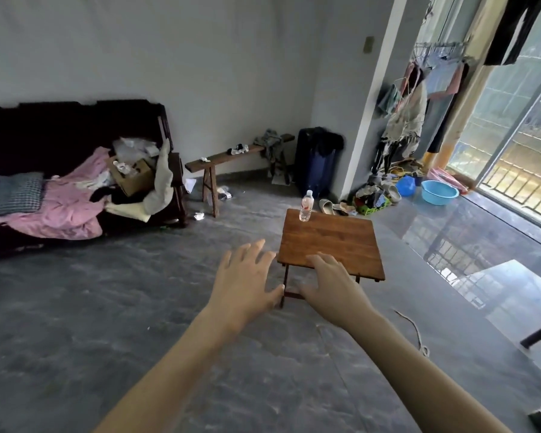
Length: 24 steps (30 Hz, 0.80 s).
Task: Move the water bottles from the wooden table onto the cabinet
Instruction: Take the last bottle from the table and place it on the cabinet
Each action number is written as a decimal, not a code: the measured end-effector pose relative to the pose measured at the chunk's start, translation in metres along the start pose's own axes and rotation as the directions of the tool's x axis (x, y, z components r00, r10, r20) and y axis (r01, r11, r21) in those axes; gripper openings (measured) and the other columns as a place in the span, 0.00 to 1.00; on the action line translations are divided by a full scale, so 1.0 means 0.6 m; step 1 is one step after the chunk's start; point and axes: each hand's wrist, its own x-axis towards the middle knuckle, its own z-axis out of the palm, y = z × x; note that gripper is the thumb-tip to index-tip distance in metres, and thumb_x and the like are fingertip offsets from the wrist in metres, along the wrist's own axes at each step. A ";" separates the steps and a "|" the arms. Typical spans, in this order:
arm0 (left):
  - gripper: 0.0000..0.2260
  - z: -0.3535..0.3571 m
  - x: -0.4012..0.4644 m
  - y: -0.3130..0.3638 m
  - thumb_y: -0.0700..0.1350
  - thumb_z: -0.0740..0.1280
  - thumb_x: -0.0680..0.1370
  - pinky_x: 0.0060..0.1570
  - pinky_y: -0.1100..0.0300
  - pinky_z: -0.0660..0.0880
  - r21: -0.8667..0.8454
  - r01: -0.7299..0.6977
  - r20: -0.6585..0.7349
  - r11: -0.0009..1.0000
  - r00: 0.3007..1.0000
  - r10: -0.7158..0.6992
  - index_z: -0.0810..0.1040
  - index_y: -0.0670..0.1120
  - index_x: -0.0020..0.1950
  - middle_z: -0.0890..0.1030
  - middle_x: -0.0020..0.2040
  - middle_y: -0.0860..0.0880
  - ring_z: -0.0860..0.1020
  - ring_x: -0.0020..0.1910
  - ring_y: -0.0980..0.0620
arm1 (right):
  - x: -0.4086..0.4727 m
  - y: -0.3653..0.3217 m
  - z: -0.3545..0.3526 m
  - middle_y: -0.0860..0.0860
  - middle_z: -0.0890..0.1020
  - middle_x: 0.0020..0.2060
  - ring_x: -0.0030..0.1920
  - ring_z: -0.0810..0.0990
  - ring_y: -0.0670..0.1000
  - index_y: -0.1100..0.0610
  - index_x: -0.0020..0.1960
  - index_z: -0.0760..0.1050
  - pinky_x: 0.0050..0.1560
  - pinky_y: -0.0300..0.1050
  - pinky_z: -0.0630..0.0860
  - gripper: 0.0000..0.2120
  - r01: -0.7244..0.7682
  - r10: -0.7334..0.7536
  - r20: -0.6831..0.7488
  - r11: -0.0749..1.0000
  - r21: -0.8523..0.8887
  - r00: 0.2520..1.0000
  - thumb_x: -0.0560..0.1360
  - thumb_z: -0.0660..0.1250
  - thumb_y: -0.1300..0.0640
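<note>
Out in front of us, our left hand (247,276) and right hand (328,281) reach forward with fingers spread and holding nothing, near the close edge of the wooden worktop (330,242), while one water bottle (306,205) stands upright at its far corner.

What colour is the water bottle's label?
Red and white, on the clear water bottle with a white cap standing on the wooden table; head view.
</note>
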 end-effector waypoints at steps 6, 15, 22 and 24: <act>0.31 0.010 0.105 -0.039 0.63 0.61 0.80 0.78 0.44 0.50 -0.019 0.050 0.008 0.999 0.999 -0.050 0.59 0.54 0.81 0.53 0.84 0.49 0.52 0.82 0.47 | 0.122 0.008 -0.010 0.53 0.72 0.67 0.66 0.71 0.55 0.55 0.67 0.69 0.54 0.49 0.74 0.22 0.008 -0.009 0.014 0.999 0.035 1.000 0.74 0.64 0.52; 0.32 0.001 0.324 -0.154 0.63 0.62 0.80 0.78 0.45 0.52 -0.033 0.051 -0.033 0.998 0.998 -0.052 0.60 0.54 0.81 0.55 0.83 0.49 0.54 0.81 0.47 | 0.359 -0.024 0.019 0.52 0.67 0.73 0.71 0.67 0.55 0.53 0.74 0.63 0.62 0.53 0.74 0.30 0.014 -0.013 0.065 1.000 -0.019 0.998 0.74 0.63 0.52; 0.31 -0.021 0.504 -0.225 0.62 0.62 0.80 0.78 0.45 0.55 -0.014 -0.015 -0.044 1.000 0.999 0.015 0.60 0.52 0.81 0.56 0.83 0.47 0.55 0.81 0.46 | 0.547 -0.043 0.029 0.51 0.68 0.72 0.70 0.68 0.53 0.53 0.74 0.64 0.62 0.52 0.74 0.30 -0.005 0.006 0.060 1.000 -0.025 0.998 0.74 0.65 0.50; 0.31 -0.027 0.543 -0.236 0.62 0.62 0.80 0.78 0.45 0.56 -0.026 -0.026 -0.033 0.999 0.999 0.025 0.60 0.52 0.80 0.56 0.83 0.48 0.55 0.81 0.46 | 0.583 -0.039 0.030 0.51 0.68 0.72 0.70 0.68 0.54 0.53 0.74 0.64 0.63 0.52 0.74 0.30 -0.021 0.022 0.061 0.999 -0.027 0.998 0.74 0.65 0.49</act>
